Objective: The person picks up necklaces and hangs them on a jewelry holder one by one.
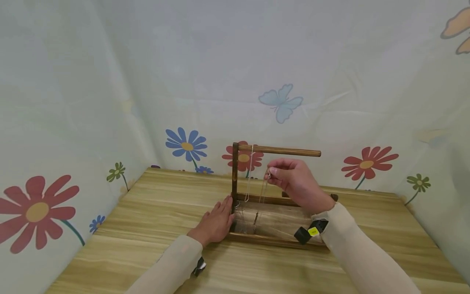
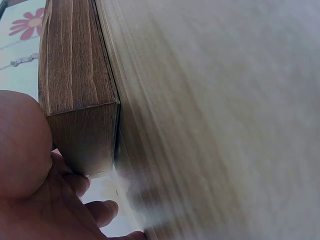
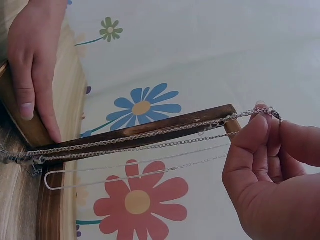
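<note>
A dark wooden jewelry stand [image 1: 235, 171] has a tray base, an upright post at its left and a horizontal bar [image 1: 282, 151] on top. My left hand [image 1: 216, 220] rests with straight fingers against the left end of the base. At the right wrist view's right side, the thumb and fingertips of my right hand [image 3: 270, 170] pinch one end of a silver chain necklace [image 3: 145, 135]. Its strands run down toward the tray. The right hand is in front of and below the bar. A thinner silver necklace [image 1: 249, 175] hangs from the bar near the post.
The base's tray [image 1: 282, 216] has a raised front rail [image 1: 271, 240]. The stand is on a wood-grain table [image 1: 176, 196]. Behind the table hangs a pale cloth [image 1: 220, 73] printed with flowers and butterflies. A short dark wooden piece [image 1: 284, 194] shows behind the right hand.
</note>
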### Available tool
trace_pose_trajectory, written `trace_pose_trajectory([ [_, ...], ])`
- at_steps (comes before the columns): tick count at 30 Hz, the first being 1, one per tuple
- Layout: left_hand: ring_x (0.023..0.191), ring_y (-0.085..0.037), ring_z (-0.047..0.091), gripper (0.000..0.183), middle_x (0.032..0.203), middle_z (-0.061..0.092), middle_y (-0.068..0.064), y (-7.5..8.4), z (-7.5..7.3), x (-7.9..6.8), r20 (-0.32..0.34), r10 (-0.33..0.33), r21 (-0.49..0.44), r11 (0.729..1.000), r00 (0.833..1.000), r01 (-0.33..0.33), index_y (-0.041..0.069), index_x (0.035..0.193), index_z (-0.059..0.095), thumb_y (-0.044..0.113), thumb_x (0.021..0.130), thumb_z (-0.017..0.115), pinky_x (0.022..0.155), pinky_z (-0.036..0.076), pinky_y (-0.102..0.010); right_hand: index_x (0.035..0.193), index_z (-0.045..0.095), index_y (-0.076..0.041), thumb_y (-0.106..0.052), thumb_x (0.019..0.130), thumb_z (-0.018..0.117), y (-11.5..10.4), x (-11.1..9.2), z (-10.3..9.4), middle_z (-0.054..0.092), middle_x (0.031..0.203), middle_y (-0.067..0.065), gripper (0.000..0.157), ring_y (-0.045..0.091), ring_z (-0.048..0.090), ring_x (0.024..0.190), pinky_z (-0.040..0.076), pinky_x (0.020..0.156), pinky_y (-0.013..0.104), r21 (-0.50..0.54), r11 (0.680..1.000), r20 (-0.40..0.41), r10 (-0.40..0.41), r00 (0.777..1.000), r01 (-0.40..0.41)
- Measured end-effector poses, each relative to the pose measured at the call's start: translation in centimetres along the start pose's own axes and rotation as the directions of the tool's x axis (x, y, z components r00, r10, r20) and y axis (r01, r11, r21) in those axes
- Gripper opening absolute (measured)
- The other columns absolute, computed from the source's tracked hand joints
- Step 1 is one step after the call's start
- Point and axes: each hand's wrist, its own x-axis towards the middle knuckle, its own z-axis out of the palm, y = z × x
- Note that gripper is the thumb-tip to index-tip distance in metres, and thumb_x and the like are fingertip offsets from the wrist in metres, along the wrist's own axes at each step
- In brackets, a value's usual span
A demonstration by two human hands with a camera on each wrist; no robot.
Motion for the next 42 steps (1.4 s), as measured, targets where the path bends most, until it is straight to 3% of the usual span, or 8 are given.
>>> trace_pose_trajectory([
  [15,0.161,-0.039,0.024,0.061,0.177,0.017,-0.008,0.0,0.1,0.1,-0.008,0.001,-0.002,1.000,1.000,-0.001,0.009,0.168,0.017,0.032,0.115,0.036,0.122,0.028,-0.070,0.092,0.078,-0.013,0.002,0.104,0.056,-0.9,0.6,-0.8,0.073,0.088,0.001,0.030,0.013,0.075,0.081,0.063,0.082,0.027,0.036,0.999,-0.079,-0.030,0.996,0.033],
  [27,0.161,-0.039,0.022,0.062,0.177,0.015,-0.007,0.1,-0.1,0.2,0.000,-0.008,-0.002,1.000,1.000,0.008,0.011,0.169,0.015,0.033,0.115,0.035,0.123,0.027,-0.069,0.093,0.077,-0.010,0.002,0.104,0.057,-1.1,0.7,-1.5,0.071,0.085,0.001,0.026,0.012,0.072,0.075,0.062,0.074,0.024,0.066,0.997,-0.124,-0.035,0.992,0.043],
  [42,0.161,-0.039,0.023,0.061,0.177,0.016,-0.008,0.4,-0.2,-0.2,0.004,-0.009,-0.004,1.000,1.000,0.009,0.009,0.168,0.016,0.032,0.115,0.036,0.122,0.027,-0.070,0.095,0.079,-0.011,-0.003,0.102,0.063,-2.2,-0.3,-3.8,0.075,0.084,0.001,0.020,0.012,0.072,0.076,0.062,0.074,0.023,0.061,0.997,-0.174,-0.035,0.984,0.046],
])
